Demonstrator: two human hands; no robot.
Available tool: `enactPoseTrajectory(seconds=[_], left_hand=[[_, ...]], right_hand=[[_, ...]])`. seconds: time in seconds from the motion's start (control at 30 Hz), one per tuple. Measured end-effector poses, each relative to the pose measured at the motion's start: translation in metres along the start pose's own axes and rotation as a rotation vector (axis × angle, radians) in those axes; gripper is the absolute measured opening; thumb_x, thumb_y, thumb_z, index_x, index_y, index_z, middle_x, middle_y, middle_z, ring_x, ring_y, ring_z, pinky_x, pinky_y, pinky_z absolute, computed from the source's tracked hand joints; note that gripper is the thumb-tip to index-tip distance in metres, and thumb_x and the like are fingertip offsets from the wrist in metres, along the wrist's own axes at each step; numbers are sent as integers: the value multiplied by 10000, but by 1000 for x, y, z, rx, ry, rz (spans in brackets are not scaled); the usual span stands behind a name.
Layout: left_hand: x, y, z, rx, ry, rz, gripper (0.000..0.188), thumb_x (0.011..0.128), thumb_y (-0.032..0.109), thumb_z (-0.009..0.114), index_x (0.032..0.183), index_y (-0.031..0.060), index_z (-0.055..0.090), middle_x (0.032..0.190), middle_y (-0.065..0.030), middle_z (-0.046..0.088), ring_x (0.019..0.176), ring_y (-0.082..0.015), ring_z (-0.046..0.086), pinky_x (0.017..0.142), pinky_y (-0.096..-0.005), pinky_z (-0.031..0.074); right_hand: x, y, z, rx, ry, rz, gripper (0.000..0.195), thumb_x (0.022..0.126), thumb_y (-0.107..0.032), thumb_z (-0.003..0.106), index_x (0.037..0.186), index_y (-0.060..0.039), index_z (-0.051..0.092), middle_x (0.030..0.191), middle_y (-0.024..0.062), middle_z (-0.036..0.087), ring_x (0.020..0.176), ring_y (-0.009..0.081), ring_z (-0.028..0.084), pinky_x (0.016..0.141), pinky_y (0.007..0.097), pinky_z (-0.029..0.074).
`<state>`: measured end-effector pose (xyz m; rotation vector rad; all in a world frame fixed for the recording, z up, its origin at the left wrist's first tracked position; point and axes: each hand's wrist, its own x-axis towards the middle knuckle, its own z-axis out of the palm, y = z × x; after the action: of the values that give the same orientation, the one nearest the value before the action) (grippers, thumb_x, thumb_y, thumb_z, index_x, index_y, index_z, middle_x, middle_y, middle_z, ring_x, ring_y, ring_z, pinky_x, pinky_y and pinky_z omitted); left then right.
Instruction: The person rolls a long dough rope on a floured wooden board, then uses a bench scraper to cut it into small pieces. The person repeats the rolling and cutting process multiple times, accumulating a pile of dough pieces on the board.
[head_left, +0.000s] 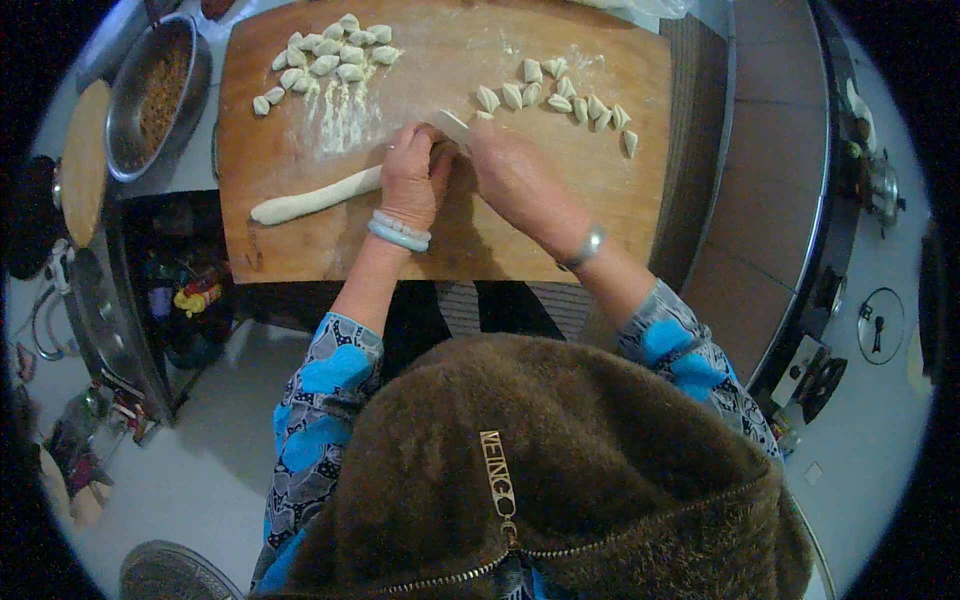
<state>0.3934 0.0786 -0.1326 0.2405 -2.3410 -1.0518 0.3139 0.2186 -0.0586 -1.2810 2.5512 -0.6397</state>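
Observation:
A long roll of dough (319, 196) lies across the wooden board (315, 259), its right end under my left hand (411, 176). My left fingers are curled around the dough, close to a knife's pale blade (451, 127). The knife is in my right hand (510, 169), which hides its handle. Whether the blade touches the dough cannot be seen. Several cut dough pieces (532, 71) are scattered beyond my right hand. At the board's far left, a cluster of floured dough pieces (325, 66) sits beside streaks of loose flour.
Left of the board, an oval metal basin (196, 67) holds a brown crumbly filling. A round wooden board (86, 161) stands beyond it. A plastic bag (660, 6) touches the far right edge. To the right runs a brown tiled surface (765, 150); a dark open shelf (180, 270) is at lower left.

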Motion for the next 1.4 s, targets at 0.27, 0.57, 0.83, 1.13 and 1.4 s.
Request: enactPoseTrajectory(seconds=[0.27, 0.57, 0.83, 1.13, 1.4], left_hand=[[-18, 9, -8, 197, 15, 85, 279, 772, 19, 673, 1047, 41, 635, 996, -139, 629, 956, -373, 575, 869, -449, 440], [-35, 4, -2, 156, 22, 147, 257, 779, 6, 672, 1031, 43, 639, 1033, -117, 612, 961, -331, 576, 844, -431, 459], [-34, 4, -5, 155, 14, 142, 304, 748, 32, 711, 1044, 38, 640, 1068, -139, 591, 964, -355, 566, 837, -439, 467], [-6, -11, -29, 44, -118, -94, 242, 803, 93, 734, 1017, 23, 646, 977, -138, 645, 874, -323, 613, 776, -401, 508], [-1, -15, -25, -59, -115, -131, 195, 824, 101, 736, 964, 24, 623, 893, -130, 632, 808, -296, 620, 717, -388, 511]], right_hand=[[21, 27, 17, 94, 254, -74, 121, 886, -90, 546, 930, 11, 496, 808, 261, 588, 792, 448, 599, 612, 525, 470], [-44, -4, -6, 74, 38, 77, 127, 939, -108, 555, 975, -3, 493, 775, 257, 579, 712, 454, 585, 613, 524, 453], [-14, -15, 24, 52, 127, -39, 139, 861, -48, 537, 986, -4, 495, 865, 263, 588, 814, 461, 590, 691, 525, 480], [2, -7, -7, 114, 305, 10, 148, 924, -125, 562, 906, 14, 516, 836, 265, 588, 779, 455, 586, 664, 513, 466], [-13, -23, 2, 148, 68, 114, 143, 948, -108, 543, 955, 23, 486, 735, 292, 569, 736, 485, 579, 641, 537, 451]])
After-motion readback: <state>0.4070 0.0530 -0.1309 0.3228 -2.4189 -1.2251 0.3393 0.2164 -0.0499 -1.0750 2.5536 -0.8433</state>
